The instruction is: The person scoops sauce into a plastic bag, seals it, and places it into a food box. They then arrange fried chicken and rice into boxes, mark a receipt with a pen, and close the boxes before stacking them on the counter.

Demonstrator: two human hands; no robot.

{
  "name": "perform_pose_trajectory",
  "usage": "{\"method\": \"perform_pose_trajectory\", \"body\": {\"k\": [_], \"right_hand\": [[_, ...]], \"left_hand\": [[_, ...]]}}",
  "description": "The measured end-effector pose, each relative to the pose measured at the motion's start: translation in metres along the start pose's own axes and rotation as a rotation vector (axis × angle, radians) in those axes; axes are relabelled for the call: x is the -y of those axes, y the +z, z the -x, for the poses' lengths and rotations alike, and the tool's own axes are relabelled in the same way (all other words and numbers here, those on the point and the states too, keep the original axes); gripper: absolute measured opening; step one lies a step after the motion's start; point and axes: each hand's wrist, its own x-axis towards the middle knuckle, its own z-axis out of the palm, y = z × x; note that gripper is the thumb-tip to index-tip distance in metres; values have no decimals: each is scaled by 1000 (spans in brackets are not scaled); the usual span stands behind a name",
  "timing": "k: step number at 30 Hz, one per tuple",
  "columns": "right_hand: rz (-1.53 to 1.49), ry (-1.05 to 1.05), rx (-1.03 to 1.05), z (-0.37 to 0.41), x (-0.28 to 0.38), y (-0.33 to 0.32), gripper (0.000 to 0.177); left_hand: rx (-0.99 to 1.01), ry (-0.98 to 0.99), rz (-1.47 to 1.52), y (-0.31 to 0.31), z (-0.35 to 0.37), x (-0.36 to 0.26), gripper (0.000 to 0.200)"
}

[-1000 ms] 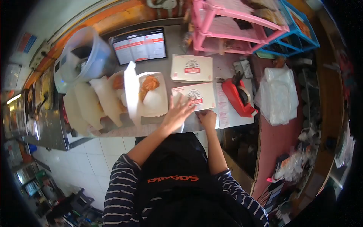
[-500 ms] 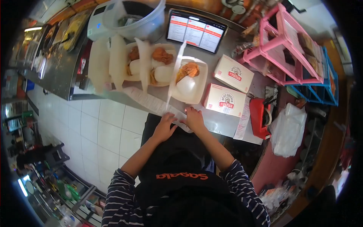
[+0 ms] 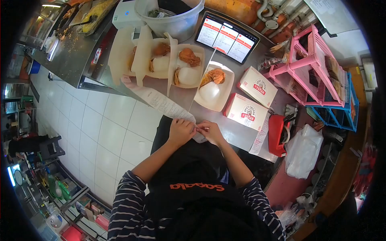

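A long paper receipt (image 3: pixel 161 103) trails from the box row down to the counter's front edge. My left hand (image 3: pixel 181 131) is closed on its lower end, fingers curled over the paper. Beside it, my right hand (image 3: pixel 209 132) pinches the same strip, fingertips almost touching the left ones. Just beyond my hands stands an open box (image 3: pixel 215 88) with fried chicken and a white wrapped mound. More open boxes (image 3: pixel 189 66) with similar food are lined up to its left. Two closed printed boxes (image 3: pixel 246 112) lie to the right.
A tablet (image 3: pixel 227 37) and a clear tub (image 3: pixel 173 22) stand at the back. On the right are a pink rack (image 3: pixel 309 60), a blue basket (image 3: pixel 339 108), a red tape dispenser (image 3: pixel 276 134), another receipt (image 3: pixel 259 138) and white plastic bags (image 3: pixel 304 150).
The view has shifted, so the counter items appear further right. My hands have come closer together on the receipt, and the left fingers are now curled over it.
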Motion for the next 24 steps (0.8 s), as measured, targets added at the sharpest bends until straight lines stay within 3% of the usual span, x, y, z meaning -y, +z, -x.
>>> {"method": "perform_pose_trajectory", "body": {"k": [4,7,10,13,14,17,19,20,21,24], "right_hand": [[89,20,33,5,5,-10,14],[197,-7,-131,10,-14,-7,17],[557,27,-126,21,-15,-11,23],[-128,128,-444,43,26,-30,32],[-406,283,-424,51,40,-46,33],[-138,225,-492,67,41,-86,28],[-200,46,-888,61,16,-122,17],[22,-2,-993,58,8,-146,15],[-61,-123,-1062,49,6,-160,16],[-106,-132,-1052,23,-64,-172,20]], "left_hand": [[1,4,-4,0,-1,-2,14],[126,-176,179,-20,-4,-18,18],[-29,37,132,-51,-28,-39,21],[-57,308,0,-50,-57,-51,19],[-60,417,26,-43,-67,-54,18],[-28,704,168,-11,-105,-69,19],[61,816,314,11,-143,-81,26],[119,749,296,21,-166,-89,32],[179,683,277,32,-189,-95,37],[404,639,7,76,-252,-97,53]]}}
